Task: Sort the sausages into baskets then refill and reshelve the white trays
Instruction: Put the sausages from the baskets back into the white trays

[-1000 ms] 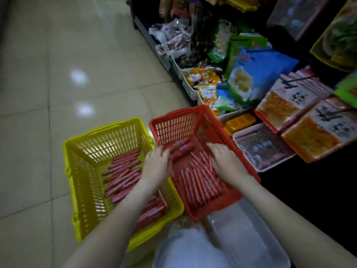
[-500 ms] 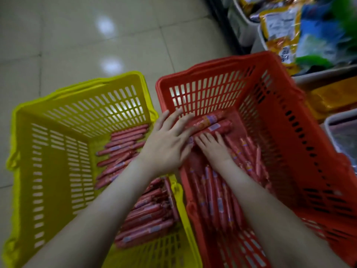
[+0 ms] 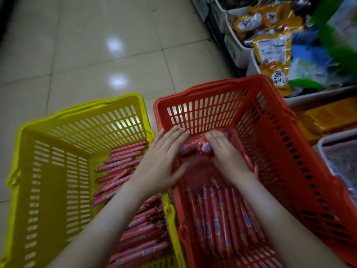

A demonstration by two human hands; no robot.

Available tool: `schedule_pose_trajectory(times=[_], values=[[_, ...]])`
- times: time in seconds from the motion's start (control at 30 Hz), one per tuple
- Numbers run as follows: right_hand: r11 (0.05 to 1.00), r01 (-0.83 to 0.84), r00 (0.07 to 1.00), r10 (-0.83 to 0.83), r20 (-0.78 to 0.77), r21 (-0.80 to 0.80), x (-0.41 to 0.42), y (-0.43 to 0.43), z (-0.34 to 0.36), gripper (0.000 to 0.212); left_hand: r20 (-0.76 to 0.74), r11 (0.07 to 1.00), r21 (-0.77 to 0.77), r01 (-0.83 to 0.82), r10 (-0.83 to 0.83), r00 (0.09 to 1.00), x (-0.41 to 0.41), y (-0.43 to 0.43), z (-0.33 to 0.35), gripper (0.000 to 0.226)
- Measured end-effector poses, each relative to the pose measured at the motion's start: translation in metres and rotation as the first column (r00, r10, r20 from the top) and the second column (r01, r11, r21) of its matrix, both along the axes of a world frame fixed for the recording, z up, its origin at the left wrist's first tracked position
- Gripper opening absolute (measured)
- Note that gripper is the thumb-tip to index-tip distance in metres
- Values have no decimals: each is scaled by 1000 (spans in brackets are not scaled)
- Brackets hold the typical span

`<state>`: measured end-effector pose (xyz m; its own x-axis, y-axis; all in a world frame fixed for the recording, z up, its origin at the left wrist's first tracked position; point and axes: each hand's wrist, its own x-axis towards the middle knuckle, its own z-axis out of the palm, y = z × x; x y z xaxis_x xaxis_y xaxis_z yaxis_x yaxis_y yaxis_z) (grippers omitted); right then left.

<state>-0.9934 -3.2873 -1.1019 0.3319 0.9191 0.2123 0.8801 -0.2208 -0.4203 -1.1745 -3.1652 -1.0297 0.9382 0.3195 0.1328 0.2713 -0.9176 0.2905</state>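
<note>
- The red basket (image 3: 193,91) stands on the tile floor (image 3: 96,55), with the yellow basket (image 3: 48,200) just beside it on the left, their rims touching.
- A bundle (image 3: 195,147) of sausages lies crosswise at the red basket's far end.
- The right hand (image 3: 227,153) rests on top of the bundle with its fingers curled over it.
- The left hand (image 3: 160,163) reaches over the red basket's left wall. Its fingers are straight and slightly spread at the bundle's left end; whether they touch it I cannot tell.
- A row (image 3: 216,219) of sausages lies lengthwise in the red basket's near half.
- More sausages (image 3: 123,163) lie in the yellow basket.
- Snack packs (image 3: 272,49) fill shelf bins on the right, and a white tray (image 3: 336,135) shows at the right edge.
</note>
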Motion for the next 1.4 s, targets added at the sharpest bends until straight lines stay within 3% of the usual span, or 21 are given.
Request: schedule_pose_trajectory(times=[0.1,0.17,0.23,0.3,0.37,0.43,0.47,0.53,0.6,0.63,0.7,0.77,0.93,1.07,1.23,1.4], values=[[977,96,942,-28,-334,190,-4,-2,66,60,59,996,-84,-38,43,997,9,0,5,80],[922,263,817,-56,-575,284,-11,1,104,56,102,982,-168,-83,101,990,23,0,12,87],[849,378,666,26,-745,368,-18,6,127,58,150,950,-295,-102,151,977,36,-1,26,83],[824,418,495,146,-857,382,-22,12,136,53,211,926,-361,-114,200,957,41,-1,40,70],[835,382,365,257,-895,396,-21,19,132,50,231,932,-325,-160,242,942,38,-2,51,65],[869,322,322,272,-907,375,-14,24,111,65,213,916,-313,-252,327,921,28,-2,56,62],[896,297,364,213,-907,330,-11,26,96,78,182,889,-331,-315,388,904,23,-1,57,58],[934,317,570,-52,-820,162,-6,29,53,90,81,803,-382,-457,522,849,13,3,57,45],[949,315,803,-277,-527,-19,-7,33,5,95,-14,705,-406,-582,632,775,4,9,51,32],[959,243,890,-281,-358,-148,-10,38,-15,97,-43,663,-411,-625,671,740,1,11,46,30],[903,66,985,-127,-116,-425,-21,48,-45,100,-67,605,-428,-672,720,691,-2,10,38,32],[819,48,999,-32,38,-571,-26,55,-61,93,-53,599,-417,-684,735,676,-3,5,33,37],[842,176,939,13,345,-509,-31,51,-76,53,21,668,-303,-680,718,695,-6,-10,27,50],[865,170,911,45,410,-473,-20,43,-83,48,28,648,-292,-703,741,671,-5,-11,25,53],[863,109,926,92,366,-493,-17,28,-92,46,29,629,-293,-720,758,651,-5,-14,25,52],[952,64,953,30,300,-298,-18,25,-74,48,22,638,-282,-716,751,660,-7,-12,21,50]])
